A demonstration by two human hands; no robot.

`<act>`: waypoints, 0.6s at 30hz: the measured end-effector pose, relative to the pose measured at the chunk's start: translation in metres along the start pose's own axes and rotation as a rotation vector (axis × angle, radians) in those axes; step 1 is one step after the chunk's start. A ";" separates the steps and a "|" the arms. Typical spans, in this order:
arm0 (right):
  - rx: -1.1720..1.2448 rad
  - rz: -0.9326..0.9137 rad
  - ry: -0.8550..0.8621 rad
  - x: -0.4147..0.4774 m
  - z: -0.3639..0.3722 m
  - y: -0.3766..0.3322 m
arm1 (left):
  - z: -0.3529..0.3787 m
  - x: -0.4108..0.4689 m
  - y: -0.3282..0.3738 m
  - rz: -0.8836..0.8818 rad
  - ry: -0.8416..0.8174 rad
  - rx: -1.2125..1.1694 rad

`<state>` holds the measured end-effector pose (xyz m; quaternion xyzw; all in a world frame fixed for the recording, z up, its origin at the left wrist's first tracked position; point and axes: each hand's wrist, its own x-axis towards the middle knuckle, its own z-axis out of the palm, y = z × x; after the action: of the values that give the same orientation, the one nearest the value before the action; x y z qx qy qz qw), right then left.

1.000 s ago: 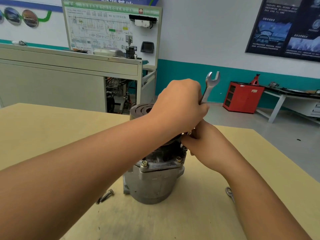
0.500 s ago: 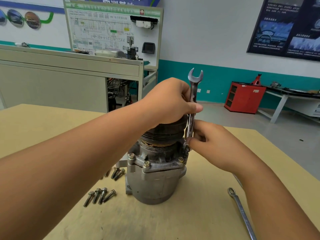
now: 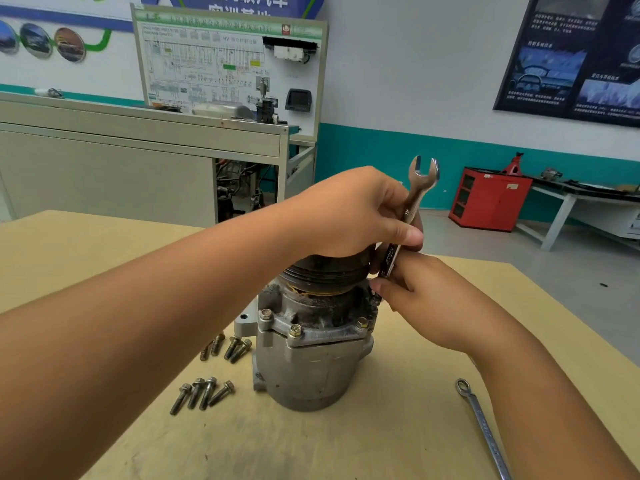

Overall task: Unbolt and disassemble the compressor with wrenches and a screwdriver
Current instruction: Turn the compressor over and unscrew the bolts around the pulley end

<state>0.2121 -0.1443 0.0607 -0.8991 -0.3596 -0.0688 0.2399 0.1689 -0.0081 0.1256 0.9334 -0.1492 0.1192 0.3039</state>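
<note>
The grey metal compressor stands upright on the wooden table, its dark pulley on top. Bolts still sit in its flange. My left hand rests over the pulley and grips a silver combination wrench that stands almost upright, open end at the top. My right hand pinches the wrench's lower end against the compressor's right side, where its ring end is hidden behind my fingers.
Several loose bolts lie left of the compressor, more behind them. A second wrench lies on the table at the right. Beyond the table stand a grey cabinet and a red cabinet.
The view has dropped and shifted, so the loose bolts and the second wrench now show. The wrench's top has swung left and then slightly back right while both hands stay on it.
</note>
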 end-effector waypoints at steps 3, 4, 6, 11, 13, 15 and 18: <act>0.012 0.009 -0.025 0.000 -0.001 0.001 | 0.002 0.004 -0.001 -0.021 0.104 0.045; 0.013 0.020 -0.013 0.001 -0.001 0.001 | 0.003 0.005 0.000 -0.028 0.137 0.053; 0.029 0.058 0.029 0.002 0.001 0.000 | 0.007 0.007 0.000 -0.032 0.199 0.088; 0.192 0.130 0.027 0.002 0.005 0.000 | 0.012 0.008 0.002 -0.012 0.269 0.143; 0.207 0.145 0.028 0.002 0.006 0.000 | 0.012 0.008 0.002 0.001 0.231 0.135; 0.232 0.163 0.030 0.003 0.006 0.000 | 0.011 0.006 0.001 0.013 0.155 0.073; 0.278 0.169 0.011 0.003 0.005 -0.004 | 0.009 0.007 -0.003 0.018 0.103 -0.015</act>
<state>0.2118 -0.1373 0.0586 -0.8840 -0.2872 -0.0027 0.3690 0.1777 -0.0125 0.1196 0.9224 -0.1427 0.1686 0.3169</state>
